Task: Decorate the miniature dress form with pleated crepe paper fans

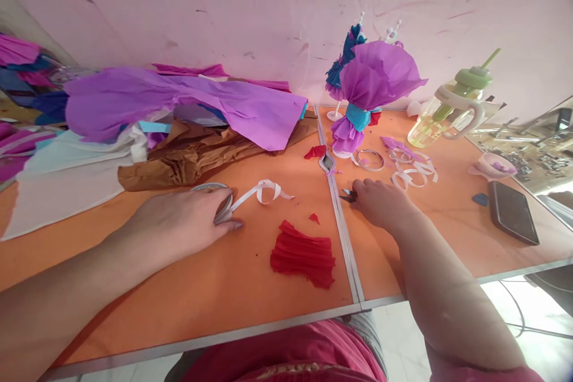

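My left hand point(190, 218) is closed around the edge of a tape roll point(224, 209) on the orange table. A loose white strip point(267, 192) runs from it and curls to the right. My right hand point(380, 203) rests on the table past the metal seam, its fingers curled over small scissors point(348, 196). Only their dark, pointed blades show; the handles are hidden under the hand. Between the hands, nearer me, lies a pleated piece of red crepe paper point(303, 255), with a small red scrap point(314, 218) just behind it.
Purple paper point(188, 92) and crumpled brown paper point(179, 155) lie at the back left. A purple paper bouquet point(376, 77) stands by the wall. Curled white strips point(412, 173), a green-lidded bottle point(452, 107) and a phone point(513, 212) are at right.
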A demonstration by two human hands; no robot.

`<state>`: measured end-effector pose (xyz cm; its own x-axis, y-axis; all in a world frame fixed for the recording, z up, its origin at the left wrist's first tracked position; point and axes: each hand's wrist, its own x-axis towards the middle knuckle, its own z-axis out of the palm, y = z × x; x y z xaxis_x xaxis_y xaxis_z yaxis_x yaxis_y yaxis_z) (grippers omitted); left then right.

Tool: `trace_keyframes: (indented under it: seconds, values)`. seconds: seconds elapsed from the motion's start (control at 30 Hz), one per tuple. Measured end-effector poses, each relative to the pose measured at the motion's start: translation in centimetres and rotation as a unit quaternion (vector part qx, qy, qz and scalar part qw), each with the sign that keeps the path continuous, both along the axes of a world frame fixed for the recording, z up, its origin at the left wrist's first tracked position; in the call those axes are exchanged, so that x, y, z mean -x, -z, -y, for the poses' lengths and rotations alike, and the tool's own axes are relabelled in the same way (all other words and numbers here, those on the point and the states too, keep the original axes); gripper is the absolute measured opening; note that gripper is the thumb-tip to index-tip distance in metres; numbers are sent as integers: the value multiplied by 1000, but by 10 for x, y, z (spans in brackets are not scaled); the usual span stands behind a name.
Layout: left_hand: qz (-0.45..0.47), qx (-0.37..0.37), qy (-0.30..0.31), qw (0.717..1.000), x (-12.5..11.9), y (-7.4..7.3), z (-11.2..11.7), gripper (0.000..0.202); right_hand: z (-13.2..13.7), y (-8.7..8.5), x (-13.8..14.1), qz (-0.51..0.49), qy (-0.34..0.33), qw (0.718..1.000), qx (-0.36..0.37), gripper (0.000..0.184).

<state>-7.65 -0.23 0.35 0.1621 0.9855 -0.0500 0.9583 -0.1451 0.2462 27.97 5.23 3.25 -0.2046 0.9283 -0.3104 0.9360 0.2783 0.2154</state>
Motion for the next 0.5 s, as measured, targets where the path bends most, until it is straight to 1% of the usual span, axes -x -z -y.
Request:
trace_keyframes:
  seconds: [0.03,0.07,0.1,0.13,0.17,0.2,0.23,0.3,0.33,0.37,0.4,0.47,0.5]
  values:
    - [-50,5,2,999,-3,-2,0,45,-1,1,-2,9,-3,1000,-14,33]
    - [-101,-6,3,995,-6,-3,0,49,-1,1,-4,16,0,1000,-21,35]
    - [-142,-35,4,989,-10,-5,1,52,-1,0,-5,20,7,1000,-21,37]
    - [-160,-80,16,984,-16,-6,3,54,-1,-1,-7,23,16,999,-18,38]
    - [-160,-132,46,977,-22,-6,5,53,-1,-4,-8,25,24,999,-18,36]
    - [-142,-180,92,969,-29,-6,9,50,-1,-7,-9,24,31,999,-27,32]
    - [-106,-216,156,958,-37,-5,13,46,0,-11,-9,18,37,998,-47,28]
    - [-6,-245,277,929,-53,0,21,44,1,-18,-5,-29,40,992,-112,23]
    - [38,-251,318,914,-61,4,25,47,3,-21,-1,-72,29,987,-139,22]
    - [67,-252,342,903,-67,8,27,47,5,-23,4,-125,4,981,-148,22]
    - [85,-248,350,899,-72,12,29,44,8,-24,10,-178,-33,974,-133,22]
    - [96,-227,338,908,-78,20,31,34,17,-23,23,-249,-116,960,-51,22]
    - [98,-210,326,917,-80,22,31,30,23,-21,30,-260,-147,954,-6,24]
